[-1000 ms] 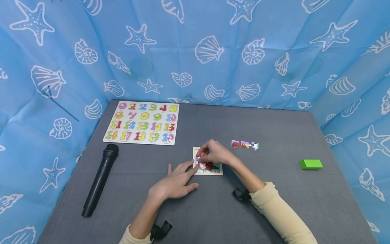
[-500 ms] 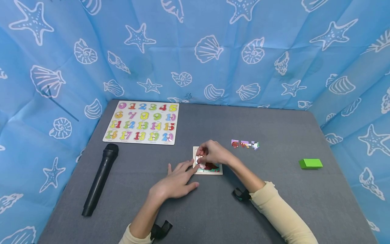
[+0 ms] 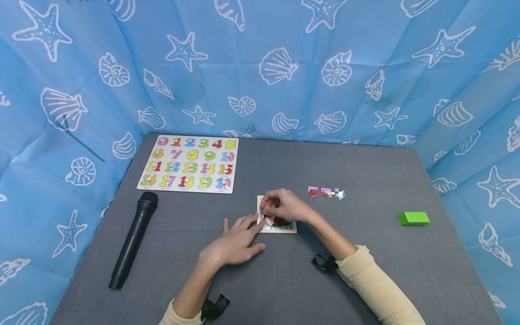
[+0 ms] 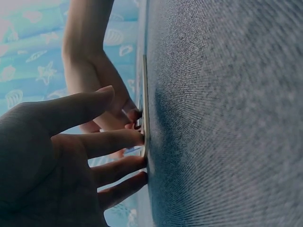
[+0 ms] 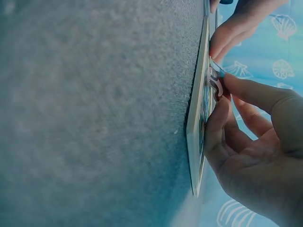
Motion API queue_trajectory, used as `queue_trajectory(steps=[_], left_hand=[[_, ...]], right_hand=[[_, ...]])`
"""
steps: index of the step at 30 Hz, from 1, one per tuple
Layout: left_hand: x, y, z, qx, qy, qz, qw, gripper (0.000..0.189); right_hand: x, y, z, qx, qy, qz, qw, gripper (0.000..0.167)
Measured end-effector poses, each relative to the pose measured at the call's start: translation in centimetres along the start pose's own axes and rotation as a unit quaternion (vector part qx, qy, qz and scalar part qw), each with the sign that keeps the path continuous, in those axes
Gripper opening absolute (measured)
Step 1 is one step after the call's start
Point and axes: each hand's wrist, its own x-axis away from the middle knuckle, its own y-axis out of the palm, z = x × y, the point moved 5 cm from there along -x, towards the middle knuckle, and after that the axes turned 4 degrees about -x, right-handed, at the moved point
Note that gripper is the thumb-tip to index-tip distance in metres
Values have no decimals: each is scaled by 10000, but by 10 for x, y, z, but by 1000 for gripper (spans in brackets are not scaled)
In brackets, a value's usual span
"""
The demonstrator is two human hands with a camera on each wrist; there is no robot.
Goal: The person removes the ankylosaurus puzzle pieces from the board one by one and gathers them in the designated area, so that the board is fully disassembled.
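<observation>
A small picture puzzle board (image 3: 295,229) with a pale wooden frame lies flat in the middle of the table. Over its left part my right hand (image 3: 286,205) pinches a puzzle piece (image 5: 215,85) between thumb and fingertips; in the right wrist view the piece stands tilted close over the board's face. Parts of the picture showing past the hand are dark red and green. My left hand (image 3: 231,242) is spread palm down, its straight fingertips on the board's left edge. Seen from the left wrist, the fingertips meet the board's thin edge (image 4: 146,94).
Three loose puzzle pieces (image 3: 313,192) lie in a row to the right, beyond the board. A number puzzle board (image 3: 221,191) sits at the back left, with a black microphone (image 3: 134,241) in front of it. At far right is a green block (image 3: 414,219).
My right fingers have shifted slightly over the board's left part, and the pinched piece has changed its tilt. The left hand and the loose pieces have stayed put.
</observation>
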Motion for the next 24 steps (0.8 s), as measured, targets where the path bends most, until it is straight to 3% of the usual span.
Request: queue_trajectory(steps=[8, 24], left_hand=[[19, -27, 31, -96, -124, -184, 9997, 66], [19, -25, 31, -110, -201, -73, 9997, 68]], right_hand=[[7, -4, 4, -484, 10, 138, 9987, 8], [45, -47, 16, -507, 285, 644, 9962, 16]])
